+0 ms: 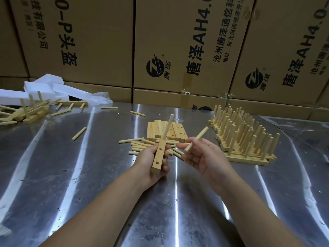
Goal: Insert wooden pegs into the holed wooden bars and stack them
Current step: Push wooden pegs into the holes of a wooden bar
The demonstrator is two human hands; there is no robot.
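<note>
Head view: left hand (151,168) grips a bar (158,157) with 1 seated peg (168,127) and 2 empty holes; right hand (203,155) pinches the next peg (196,140). Behind lie loose pegs (140,145) and blank bars (175,131); finished bars (243,139) stand massed at right, so plenty seems to remain.

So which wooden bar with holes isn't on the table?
The pale holed wooden bar gripped in the left hand, one round wooden peg standing in it. The others rest on the metal table.
</note>
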